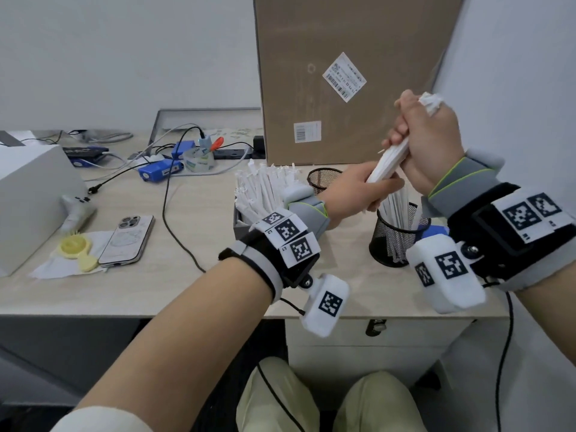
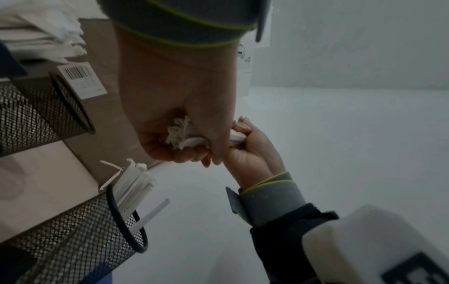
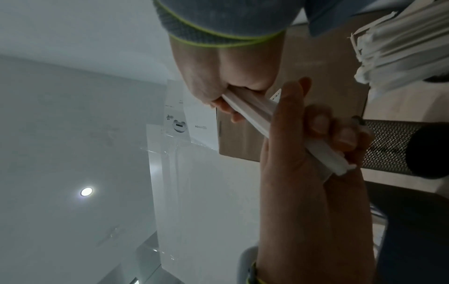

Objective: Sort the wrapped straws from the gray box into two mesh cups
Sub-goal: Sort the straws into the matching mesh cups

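Head view: the right hand (image 1: 427,141) and left hand (image 1: 355,190) both gripped one bundle of wrapped straws (image 1: 391,160), long axis tilted up-right, above the near mesh cup (image 1: 394,241) on the desk (image 1: 187,285). Cardboard box (image 1: 343,73) labels were unreadable.
Left wrist view: fingers (image 2: 194,151) curled round the bundle's frayed end.
Right wrist view: fingers (image 3: 226,107) clamped the bundle's upper part.

Gray green-edged wrist sleeves (image 1: 461,179), black marker-tagged wristbands (image 1: 511,226).

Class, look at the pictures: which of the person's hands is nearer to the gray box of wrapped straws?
Left. The left hand grips the bundle's lower end just right of the gray box; the right hand grips it higher and farther right.
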Available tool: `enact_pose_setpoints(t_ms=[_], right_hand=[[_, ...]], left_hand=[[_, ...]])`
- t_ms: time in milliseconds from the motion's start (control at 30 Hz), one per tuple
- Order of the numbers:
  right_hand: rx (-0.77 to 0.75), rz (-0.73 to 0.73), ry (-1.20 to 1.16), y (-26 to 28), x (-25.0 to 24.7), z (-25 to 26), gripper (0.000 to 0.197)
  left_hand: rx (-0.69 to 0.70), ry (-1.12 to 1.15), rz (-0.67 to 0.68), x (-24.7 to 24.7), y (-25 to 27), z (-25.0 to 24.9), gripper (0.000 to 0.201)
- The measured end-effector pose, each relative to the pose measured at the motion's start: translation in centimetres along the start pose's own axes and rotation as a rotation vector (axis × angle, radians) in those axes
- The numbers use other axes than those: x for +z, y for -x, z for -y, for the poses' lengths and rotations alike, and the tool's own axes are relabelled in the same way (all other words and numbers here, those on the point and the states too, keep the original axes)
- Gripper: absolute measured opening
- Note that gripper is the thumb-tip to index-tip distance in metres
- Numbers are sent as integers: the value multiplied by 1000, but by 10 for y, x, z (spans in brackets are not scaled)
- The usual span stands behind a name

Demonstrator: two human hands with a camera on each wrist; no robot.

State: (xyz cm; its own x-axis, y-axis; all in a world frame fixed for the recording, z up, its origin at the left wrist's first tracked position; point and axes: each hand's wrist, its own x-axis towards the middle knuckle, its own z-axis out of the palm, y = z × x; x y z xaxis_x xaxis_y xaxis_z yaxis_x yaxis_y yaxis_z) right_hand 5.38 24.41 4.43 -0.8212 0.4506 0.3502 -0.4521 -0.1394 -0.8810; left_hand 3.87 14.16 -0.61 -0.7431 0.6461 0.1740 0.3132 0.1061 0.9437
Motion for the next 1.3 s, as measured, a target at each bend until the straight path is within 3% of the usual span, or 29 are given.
enact_pose_setpoints(t_ms=[133, 200, 367, 467, 567, 867, 1067, 1300], right_hand=[[-90, -60, 2, -6, -16, 4, 22], [-161, -101, 49, -11, -28, 12, 21], [-232, -202, 127, -22, -58, 13, 17], [-222, -255, 166, -22, -68, 2, 16], [-206, -286, 192, -20, -74, -9, 19], [-191, -304, 216, -19, -79, -38, 17], [-189, -317, 218, -22, -77, -44, 18], [-156, -248, 403, -15, -85, -57, 18]], left_hand=[[-14, -41, 32, 8, -6, 4, 7], [-63, -59, 24, 12, -9, 13, 16], [-143, -159, -113, 20, -11, 32, 77], [-240, -216, -64, 29, -13, 41, 110], [-318, -206, -16, 42, -12, 49, 129], [-352, -18, -92, 56, -9, 48, 123], [-360, -28, -106, 59, -11, 52, 119], [-338, -77, -76, 56, -15, 55, 117]])
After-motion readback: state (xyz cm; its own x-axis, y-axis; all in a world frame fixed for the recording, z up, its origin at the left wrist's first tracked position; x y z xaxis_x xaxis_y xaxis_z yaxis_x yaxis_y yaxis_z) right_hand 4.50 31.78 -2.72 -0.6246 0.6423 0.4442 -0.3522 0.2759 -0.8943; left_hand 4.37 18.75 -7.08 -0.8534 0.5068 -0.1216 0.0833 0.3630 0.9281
